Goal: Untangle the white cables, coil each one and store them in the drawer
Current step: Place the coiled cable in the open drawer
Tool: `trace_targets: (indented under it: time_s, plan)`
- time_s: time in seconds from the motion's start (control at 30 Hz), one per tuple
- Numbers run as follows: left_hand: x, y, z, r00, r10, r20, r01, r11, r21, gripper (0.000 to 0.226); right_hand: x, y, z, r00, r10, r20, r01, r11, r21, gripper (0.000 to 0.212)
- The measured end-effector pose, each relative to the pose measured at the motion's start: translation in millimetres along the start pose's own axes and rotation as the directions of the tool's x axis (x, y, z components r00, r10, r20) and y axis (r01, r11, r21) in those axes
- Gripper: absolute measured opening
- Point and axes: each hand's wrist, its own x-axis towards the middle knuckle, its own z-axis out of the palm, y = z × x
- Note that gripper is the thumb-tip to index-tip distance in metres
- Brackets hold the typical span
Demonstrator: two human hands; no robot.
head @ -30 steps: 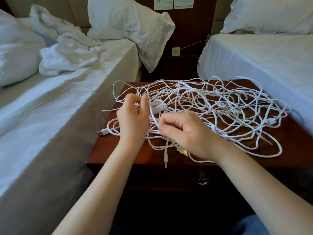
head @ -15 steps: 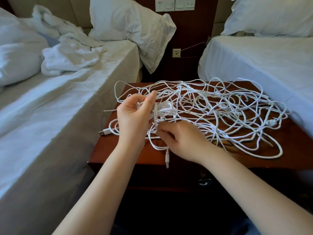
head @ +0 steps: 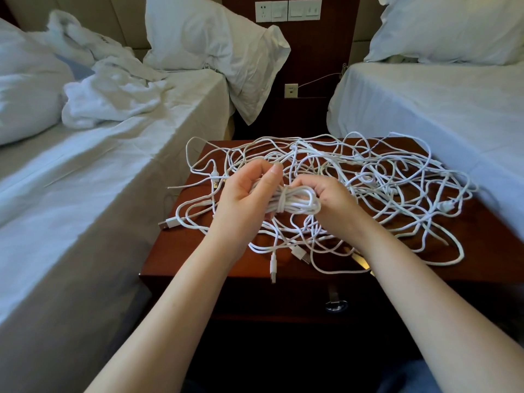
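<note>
A small coiled white cable (head: 296,202), wrapped round its middle, hangs between both hands above the nightstand. My left hand (head: 243,199) grips its left end with curled fingers. My right hand (head: 330,198) holds its right end. Below and around them a tangle of white cables (head: 391,177) spreads over the dark wooden nightstand (head: 181,251), with USB plugs lying at the left and front edges. The drawer front with its metal handle (head: 336,303) is closed below the top.
A bed with white sheets (head: 85,194) and a crumpled towel flanks the nightstand on the left. A second bed (head: 439,109) stands on the right. Wall sockets (head: 287,9) sit behind, with a thin wire plugged lower down.
Both hands have lifted up from the tangle. The loose loops held before are now a tight wrapped coil held between them.
</note>
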Motion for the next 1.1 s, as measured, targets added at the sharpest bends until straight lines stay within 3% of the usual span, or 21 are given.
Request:
trace_targets:
  time_s: [0.2,0.33,0.53,0.7,0.87,1.1]
  plan:
    - [0.1,2.5,-0.7,0.998,-0.024,0.063,0.026,0.999,-0.026,0.025,2.9,-3.4,-0.9,0.996,0.054,-0.074,-0.043,0.989,0.143,0.032]
    - [-0.9,2.0,-2.3,0.991,-0.013,0.136,0.016,1.0,-0.023,0.014,4.3,-1.3,-0.6,0.996,0.051,-0.072,-0.035,0.979,0.202,0.026]
    - [1.4,-4.1,-3.8,0.991,-0.024,0.13,0.014,0.997,0.073,0.027,5.0,-1.0,-3.1,0.995,0.072,-0.076,-0.041,0.938,0.343,0.027]
    - [0.8,-9.5,0.4,0.99,0.013,0.144,-0.044,0.975,0.22,0.015,4.5,-9.4,-3.4,0.986,0.133,-0.096,-0.076,0.889,0.452,0.029]
    - [4.5,-16.4,-1.0,0.997,-0.014,0.078,-0.006,0.966,0.26,0.012,2.6,-18.0,-3.5,0.983,0.114,-0.144,-0.043,0.905,0.423,0.03]
    - [10.7,-22.4,0.4,0.997,0.08,-0.013,-0.069,0.919,0.388,0.025,-1.4,-28.6,-1.5,0.984,0.0,-0.18,0.057,0.948,0.313,0.031]
